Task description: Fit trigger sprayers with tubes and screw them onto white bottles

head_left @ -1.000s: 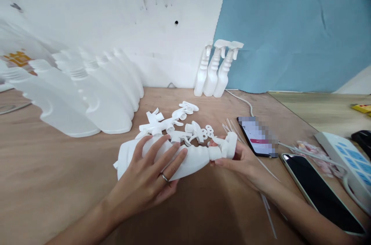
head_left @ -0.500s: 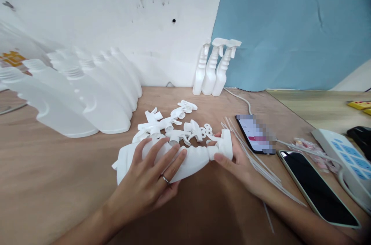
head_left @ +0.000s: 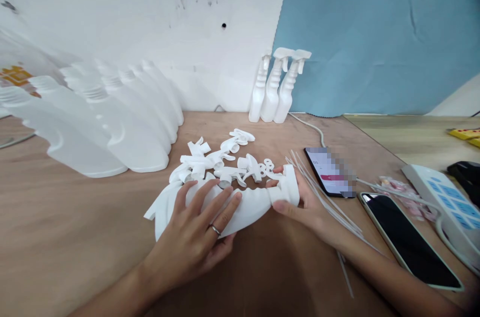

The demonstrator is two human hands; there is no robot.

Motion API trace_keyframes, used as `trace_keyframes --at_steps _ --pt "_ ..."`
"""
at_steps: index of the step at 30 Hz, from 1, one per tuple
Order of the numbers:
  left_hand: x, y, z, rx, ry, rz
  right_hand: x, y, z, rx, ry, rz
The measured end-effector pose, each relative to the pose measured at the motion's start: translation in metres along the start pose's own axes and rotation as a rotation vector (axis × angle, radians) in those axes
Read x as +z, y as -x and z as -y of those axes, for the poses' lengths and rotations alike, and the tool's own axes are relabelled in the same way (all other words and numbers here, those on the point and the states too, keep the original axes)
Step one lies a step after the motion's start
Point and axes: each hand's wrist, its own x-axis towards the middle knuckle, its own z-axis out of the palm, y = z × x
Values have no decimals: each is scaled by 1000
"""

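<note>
A white bottle (head_left: 251, 209) lies on its side above the front of the table, its neck to the right. My left hand (head_left: 198, 227), with a ring on one finger, is wrapped round the bottle's body. A white spray head (head_left: 290, 185) sits at the bottle's neck, gripped by my right hand (head_left: 305, 202) between thumb and fingers. Just behind the bottle is a pile of loose white spray heads (head_left: 210, 158), with small white rings (head_left: 268, 163) at its right. Another white piece shows at the bottle's left end, partly hidden.
Open-necked white bottles (head_left: 138, 132) stand in rows at the left. Three bottles with spray heads (head_left: 273, 92) stand by the wall. Thin white tubes (head_left: 322, 197), a lit phone (head_left: 326, 172), a dark phone (head_left: 408, 242), pink packets (head_left: 403, 192) and a power strip (head_left: 442, 202) lie at the right.
The spray head has turned slightly in my right hand, and that hand's fingers have shifted. The white piece at the bottle's left end shows more. My left hand keeps its hold.
</note>
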Motion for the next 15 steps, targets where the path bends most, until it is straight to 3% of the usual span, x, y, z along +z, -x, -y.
trace_keyframes --at_steps 9,15 --pt "0 3 -1 -17 30 18 -6 -7 -14 162 -64 -1" --pt "-2 2 -9 -28 62 50 -7 -1 -9 188 -17 -86"
